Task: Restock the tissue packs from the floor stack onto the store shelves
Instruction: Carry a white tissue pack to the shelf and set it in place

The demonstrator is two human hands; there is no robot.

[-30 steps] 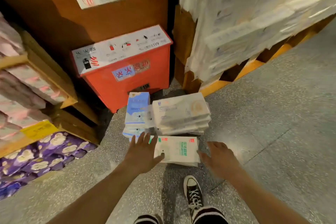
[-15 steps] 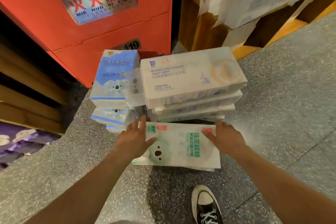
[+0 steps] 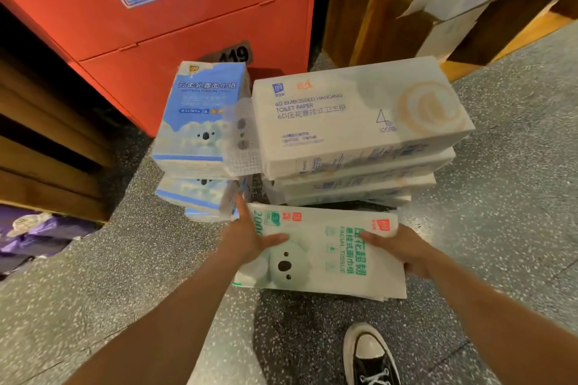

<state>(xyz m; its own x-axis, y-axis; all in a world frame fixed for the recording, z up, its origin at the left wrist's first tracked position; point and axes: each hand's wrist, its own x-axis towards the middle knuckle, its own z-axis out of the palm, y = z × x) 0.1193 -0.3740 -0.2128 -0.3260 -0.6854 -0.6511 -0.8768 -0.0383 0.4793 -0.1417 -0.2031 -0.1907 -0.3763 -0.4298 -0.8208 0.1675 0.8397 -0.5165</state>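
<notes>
At lower centre, the left hand point(image 3: 250, 239) and right hand point(image 3: 403, 248), only reaching a second ago, now grip the ends of the flat white, green-koala-printed plastic tissue pack point(image 3: 319, 256) down by the speckled grey floor point(image 3: 500, 197); lifting it seems next.

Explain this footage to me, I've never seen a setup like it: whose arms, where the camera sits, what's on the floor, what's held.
No machine here: these are a person's two bare arms, filmed by a wide-angle camera worn on their head, looking forward and down. On the floor stand a stack of blue tissue packs and, right of it, a stack of white toilet paper packs, both before a red cabinet. Nearest the person is a green koala tissue pack. The left hand holds its left end, the right hand its right end, thumbs on top: a two-handed grip. Whether it has left the floor is unclear.
</notes>
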